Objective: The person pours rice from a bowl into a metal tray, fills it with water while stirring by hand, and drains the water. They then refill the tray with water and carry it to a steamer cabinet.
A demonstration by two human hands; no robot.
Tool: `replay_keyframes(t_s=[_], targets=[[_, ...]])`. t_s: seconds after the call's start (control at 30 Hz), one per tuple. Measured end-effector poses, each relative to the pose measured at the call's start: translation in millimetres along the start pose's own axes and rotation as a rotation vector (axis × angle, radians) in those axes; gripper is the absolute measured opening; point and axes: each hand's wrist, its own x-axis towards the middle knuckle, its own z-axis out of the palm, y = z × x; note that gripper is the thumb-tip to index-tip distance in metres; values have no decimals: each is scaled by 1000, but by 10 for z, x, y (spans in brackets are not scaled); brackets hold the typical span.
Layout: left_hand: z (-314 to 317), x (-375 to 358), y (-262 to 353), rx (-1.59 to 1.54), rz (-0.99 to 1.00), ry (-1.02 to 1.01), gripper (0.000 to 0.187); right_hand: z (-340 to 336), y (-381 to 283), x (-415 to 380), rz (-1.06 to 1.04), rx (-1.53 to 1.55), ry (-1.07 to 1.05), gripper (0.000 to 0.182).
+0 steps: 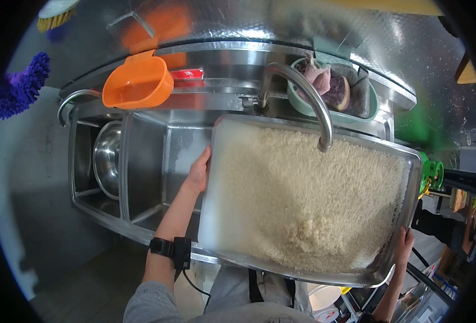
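Observation:
A large metal tray [414,202] of white rice [313,199] sits across the right part of the sink, partly under the curved faucet [305,86]. Cloudy, milky water [224,188] has pooled along the tray's left side, while the rice lies heaped towards the middle and right. My left hand [199,171] grips the tray's left edge, its fingers partly hidden by the rim. On the opposite side, my right hand [405,245] is closed on the right rim near the front corner. The tray looks tilted down towards the left.
Left of the tray are the sink basins [146,167], one holding a metal bowl [109,160]. An orange basket [139,82] and a pale green basket [375,102] of cloths stand on the back ledge. A second faucet [76,97] curves at far left. Another person [445,229] appears at right.

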Motion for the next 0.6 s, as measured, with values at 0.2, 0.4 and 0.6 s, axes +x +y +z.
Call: replay_keyframes(t_s=[0.2, 0.4, 0.6], targets=[[54, -17, 48, 71, -19, 92, 41, -29, 32, -37, -20, -67, 10, 26], [104, -29, 164, 146, -33, 118, 41, -22, 43, -36, 9, -59, -27, 27], [-23, 35, 117, 85, -1, 44, 43, 13, -35, -26, -49, -8, 36, 29]])
